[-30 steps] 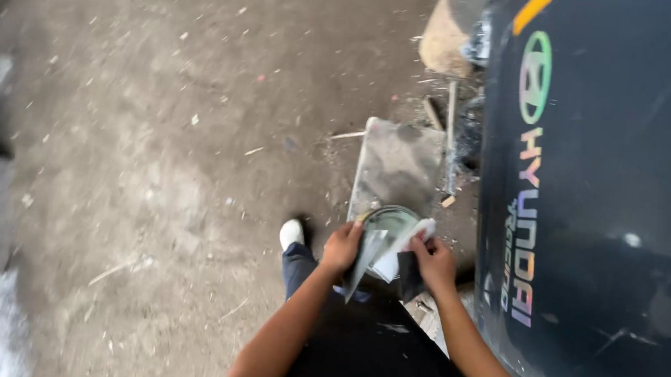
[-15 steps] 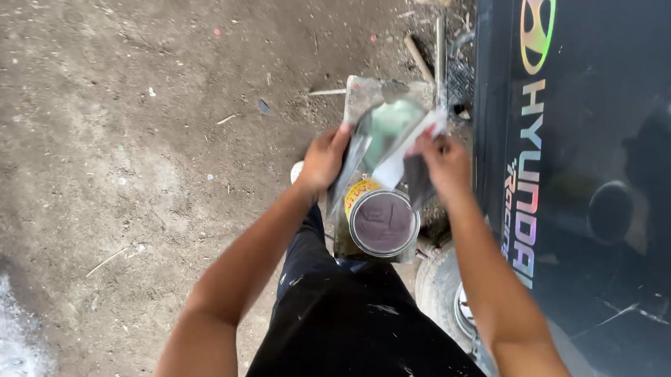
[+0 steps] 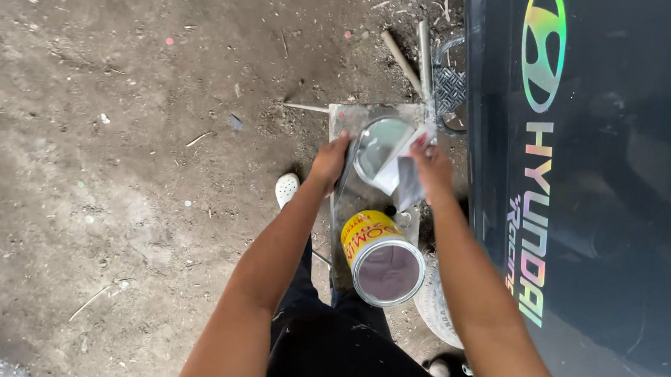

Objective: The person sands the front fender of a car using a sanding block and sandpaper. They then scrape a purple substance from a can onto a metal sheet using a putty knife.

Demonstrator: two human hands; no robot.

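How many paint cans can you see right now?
1. One yellow paint can with its lid off stands on the metal plate, near the person's knees and below the left hand and right hand. Others may be hidden behind the arms.

Open can (image 3: 381, 261) on slab (image 3: 366, 198) between both arms — round lid (image 3: 377, 146) beyond, dark panel (image 3: 605, 228) right.

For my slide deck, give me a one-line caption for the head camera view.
Left hand steadies a round metal lid as right hand wipes it with paper, above an open yellow can.
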